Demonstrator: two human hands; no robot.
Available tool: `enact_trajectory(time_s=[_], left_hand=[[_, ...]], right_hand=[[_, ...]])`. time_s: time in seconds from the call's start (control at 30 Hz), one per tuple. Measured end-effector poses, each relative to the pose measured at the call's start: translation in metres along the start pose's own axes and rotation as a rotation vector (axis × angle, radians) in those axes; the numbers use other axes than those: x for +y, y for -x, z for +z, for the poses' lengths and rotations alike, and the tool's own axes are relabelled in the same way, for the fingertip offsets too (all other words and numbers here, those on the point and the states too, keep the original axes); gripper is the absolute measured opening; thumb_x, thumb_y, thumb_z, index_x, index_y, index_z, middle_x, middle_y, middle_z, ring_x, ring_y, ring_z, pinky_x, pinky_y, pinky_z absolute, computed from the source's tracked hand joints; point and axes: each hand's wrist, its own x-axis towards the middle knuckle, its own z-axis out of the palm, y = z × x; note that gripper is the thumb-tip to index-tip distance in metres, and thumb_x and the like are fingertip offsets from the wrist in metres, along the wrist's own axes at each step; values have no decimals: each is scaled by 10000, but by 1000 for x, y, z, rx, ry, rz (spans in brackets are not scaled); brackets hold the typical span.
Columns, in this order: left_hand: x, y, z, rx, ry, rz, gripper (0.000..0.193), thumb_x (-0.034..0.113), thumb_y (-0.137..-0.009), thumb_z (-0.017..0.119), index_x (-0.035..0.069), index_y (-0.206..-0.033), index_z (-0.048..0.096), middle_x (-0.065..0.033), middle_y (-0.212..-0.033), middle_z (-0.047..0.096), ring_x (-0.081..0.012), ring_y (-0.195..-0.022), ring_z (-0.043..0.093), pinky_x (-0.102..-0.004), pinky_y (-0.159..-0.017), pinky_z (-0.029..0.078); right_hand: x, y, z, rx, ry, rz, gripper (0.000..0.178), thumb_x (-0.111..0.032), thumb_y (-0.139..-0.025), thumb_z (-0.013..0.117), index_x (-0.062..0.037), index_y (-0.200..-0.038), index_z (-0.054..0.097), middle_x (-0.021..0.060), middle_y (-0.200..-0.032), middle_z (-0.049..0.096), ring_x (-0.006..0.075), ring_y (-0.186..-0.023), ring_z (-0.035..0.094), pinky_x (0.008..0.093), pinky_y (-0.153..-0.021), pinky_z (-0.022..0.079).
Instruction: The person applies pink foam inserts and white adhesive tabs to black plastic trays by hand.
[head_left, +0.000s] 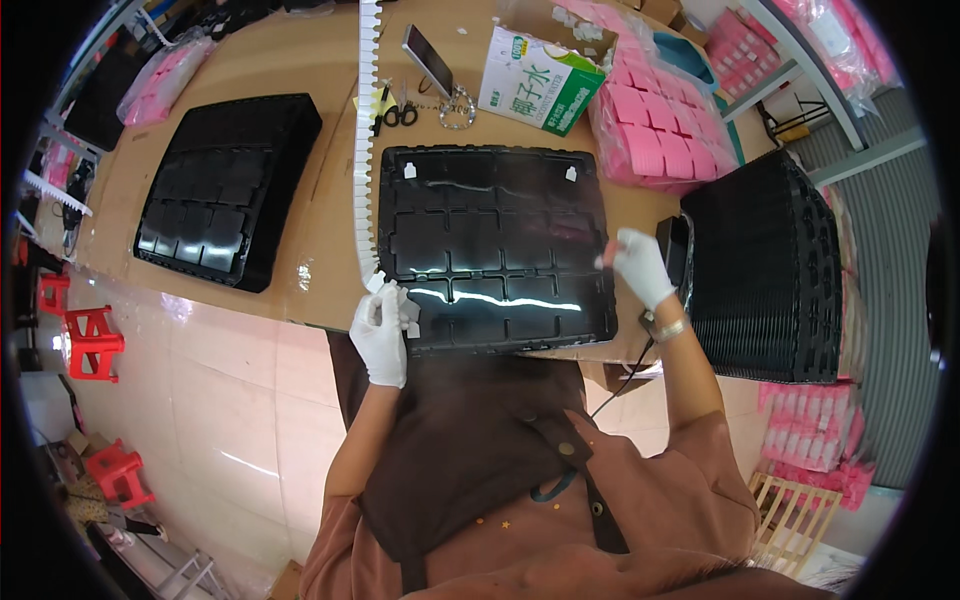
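A black plastic tray (490, 232) with a grid of ridges lies in front of me. Small white stickers sit near its far corners: one sticker (410, 171) at left, another sticker (571, 173) at right. My left hand (381, 338), in a white glove, is closed on several small white stickers at the tray's near left corner. It is right by the lower end of a long notched white strip (366, 150). My gloved right hand (643, 268) is over the tray's right edge, its fingertips drawn together and slightly blurred; what they pinch is unclear.
To the right rises a tall stack of black trays (765, 275). More black trays (215, 195) lie at left. Behind stand a phone (428, 58), scissors (402, 113), an open carton (540, 80) and bagged pink pieces (660, 130). Red stools (93, 343) are on the floor.
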Motion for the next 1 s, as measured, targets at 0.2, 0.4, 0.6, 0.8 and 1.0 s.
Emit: enact_trajectory(time_s=[0.2,0.4,0.6,0.8,1.0], left_hand=[[-1,-2,2,-17,-68,-10,185,133,-946,588,-28,-982,672,-18,-847,612,-24,-603,508,-188,-532,419],[-13,-2,1,17,-191,119,210,170,-947,589,-27,-918,656,-54,-812,661,-38,-572,536,-193,-523,450],[-15,-2,0,18,-182,72,178,149,-898,610,1,-950,693,-76,-758,613,-151,-645,580,-285,-621,458],[-20,-6,1,28,-224,67,167,142,-891,607,7,-933,696,-90,-780,630,-185,-709,612,-301,-673,474],[-18,-7,0,35,-171,97,155,140,-886,615,14,-929,695,-91,-770,617,-207,-707,610,-310,-672,475]], right_hand=[[18,-117,19,162,56,-71,77,-4,-784,557,-6,-780,634,125,-722,672,226,-706,675,333,-667,514],[37,-169,19,-60,489,-147,52,-98,-740,653,-47,-734,660,170,-756,665,336,-756,655,404,-681,513],[35,-163,26,71,372,-174,36,-22,-725,629,-15,-758,641,193,-753,653,325,-725,649,391,-664,505],[33,-160,36,242,502,-267,9,1,-741,609,2,-734,614,193,-723,633,332,-694,634,386,-641,500],[30,-174,19,121,-25,-108,69,39,-789,546,2,-757,594,80,-686,630,149,-619,562,309,-577,462]])
